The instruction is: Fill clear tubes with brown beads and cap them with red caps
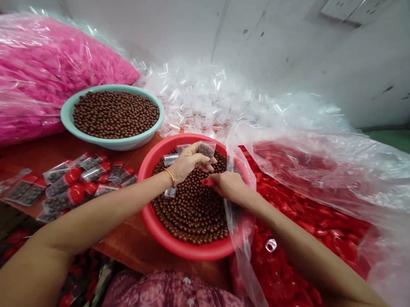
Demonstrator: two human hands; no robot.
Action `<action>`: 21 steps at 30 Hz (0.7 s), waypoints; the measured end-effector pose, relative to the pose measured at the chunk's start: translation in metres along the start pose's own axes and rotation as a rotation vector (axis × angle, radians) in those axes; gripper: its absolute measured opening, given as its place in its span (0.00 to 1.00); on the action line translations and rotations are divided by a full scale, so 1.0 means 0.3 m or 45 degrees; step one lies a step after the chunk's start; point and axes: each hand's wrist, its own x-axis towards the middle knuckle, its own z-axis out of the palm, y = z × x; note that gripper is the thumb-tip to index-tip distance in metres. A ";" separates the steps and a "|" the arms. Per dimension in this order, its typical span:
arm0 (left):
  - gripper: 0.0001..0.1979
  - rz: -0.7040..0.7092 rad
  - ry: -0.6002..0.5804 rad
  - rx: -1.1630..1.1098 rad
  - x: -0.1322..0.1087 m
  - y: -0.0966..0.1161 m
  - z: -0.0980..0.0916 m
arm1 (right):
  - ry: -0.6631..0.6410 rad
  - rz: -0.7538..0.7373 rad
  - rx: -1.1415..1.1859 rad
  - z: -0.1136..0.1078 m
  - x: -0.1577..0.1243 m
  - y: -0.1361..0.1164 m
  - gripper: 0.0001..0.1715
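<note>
Over a red basin (190,250) of brown balls (195,216), my left hand (191,164) is closed on a small clear container (207,149) with brown balls inside. More clear containers (171,159) lie on the balls beside and beneath this hand. My right hand (229,186) pinches a small red cap (208,182) just to the right of the left fingers and slightly below the held container. The cap and the container are apart. Part of a clear plastic bag (231,222) hangs over the basin's right side, next to my right wrist.
A light green basin (112,143) of brown balls stands at the back left, before a bag of pink pieces (52,70). Filled containers with red caps (71,179) lie at left. Clear pieces (194,98) are heaped behind; red caps (290,220) fill an open bag at right.
</note>
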 end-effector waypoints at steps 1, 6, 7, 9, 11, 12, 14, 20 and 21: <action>0.08 -0.003 -0.002 0.021 0.000 -0.001 0.003 | 0.049 0.027 0.037 -0.011 -0.005 0.021 0.13; 0.10 -0.091 -0.111 0.201 0.001 -0.015 0.017 | 0.744 0.110 0.855 -0.096 -0.020 0.084 0.13; 0.10 -0.119 -0.138 0.236 0.000 -0.018 0.019 | 0.858 0.108 1.023 -0.113 -0.020 0.079 0.13; 0.10 -0.153 -0.178 0.285 -0.001 -0.025 0.021 | 0.923 0.080 1.206 -0.141 -0.018 0.054 0.13; 0.10 -0.163 -0.192 0.314 -0.004 -0.030 0.021 | 0.892 0.033 1.277 -0.153 -0.014 0.022 0.12; 0.10 -0.163 -0.189 0.326 -0.005 -0.031 0.020 | 0.876 0.007 1.286 -0.152 -0.013 0.008 0.12; 0.10 -0.164 -0.178 0.348 -0.007 -0.032 0.019 | 0.837 -0.020 1.292 -0.145 -0.015 -0.011 0.12; 0.11 -0.149 -0.200 0.379 -0.007 -0.030 0.023 | 0.697 0.028 1.351 -0.129 -0.039 0.011 0.18; 0.11 -0.145 -0.207 0.379 -0.008 -0.030 0.023 | 0.702 0.047 1.348 -0.130 -0.043 0.019 0.20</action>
